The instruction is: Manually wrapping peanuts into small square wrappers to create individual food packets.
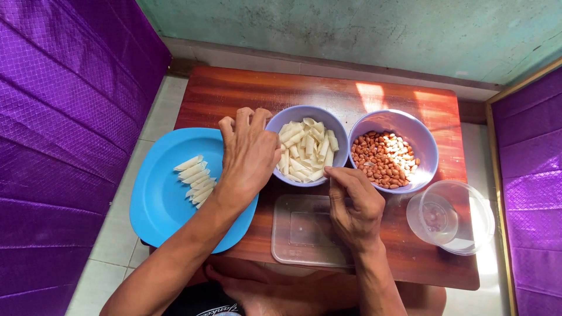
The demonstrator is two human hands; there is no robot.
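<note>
Left hand (pixel 249 155) rests over the edge of the blue plate (pixel 158 216), fingers spread open, touching the rim of the pasta bowl (pixel 305 114). Right hand (pixel 354 205) hovers at that bowl's near rim, fingers pinched together, possibly on one pasta piece (pixel 304 149). More pasta lies in a row (pixel 196 180) on the plate.

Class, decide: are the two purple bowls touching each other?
Touching. The head view shows the pasta bowl rim meeting the peanut bowl rim with no table showing between them.
</note>
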